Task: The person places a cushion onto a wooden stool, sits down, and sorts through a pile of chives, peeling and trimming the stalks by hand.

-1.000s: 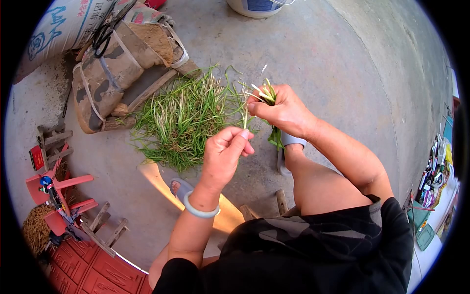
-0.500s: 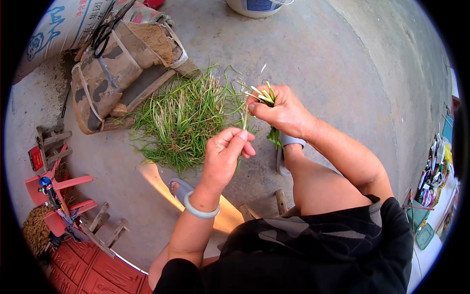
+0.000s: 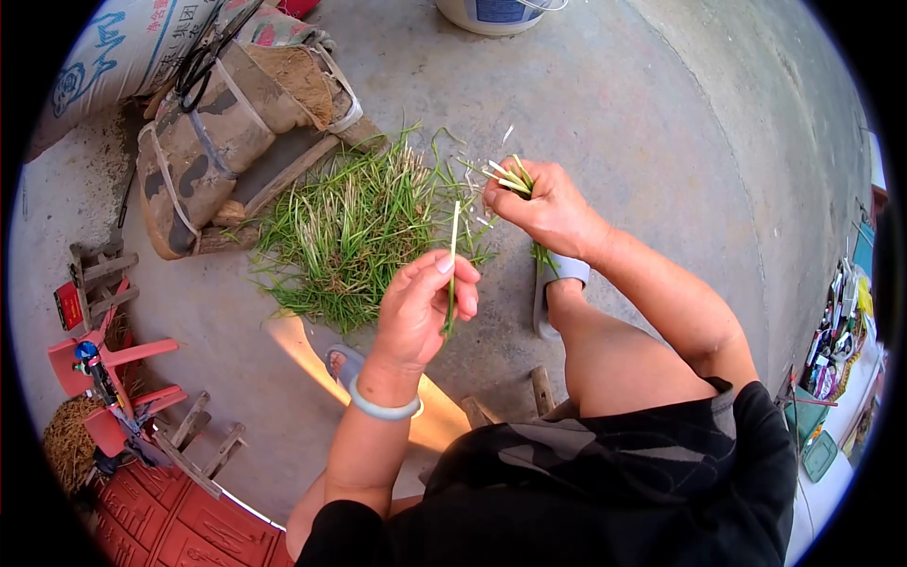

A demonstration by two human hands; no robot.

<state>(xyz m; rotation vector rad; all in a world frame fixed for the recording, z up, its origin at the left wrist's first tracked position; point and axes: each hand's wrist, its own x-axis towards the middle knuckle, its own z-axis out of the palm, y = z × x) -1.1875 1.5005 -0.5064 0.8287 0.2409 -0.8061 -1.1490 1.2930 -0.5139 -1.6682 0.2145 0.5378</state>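
My left hand (image 3: 422, 302) pinches a single stalk of what looks like Chinese chive (image 3: 454, 231) between thumb and fingers, its pale end pointing up and green leaf hanging below. To the right, my right hand (image 3: 548, 210) is closed round a small bunch of chives (image 3: 516, 178); white cut-looking ends stick out above the fist and green leaves hang beneath it. The hands are apart. On the floor beyond my left hand lies a loose pile of chives (image 3: 345, 231), green mixed with straw-coloured bits. A few pale scraps lie near my right hand.
A padded wooden stool (image 3: 203, 151) lies left of the pile, with black-handled scissors (image 3: 196, 76) on it. A printed sack (image 3: 118, 61) is behind. A white bucket (image 3: 491, 17) stands at the top. Small wooden stools and red pieces are at left. My slippered feet are below.
My left hand has drawn down and left, away from my right hand, with the stalk now upright and apart from the bunch. My right hand has shifted only slightly.
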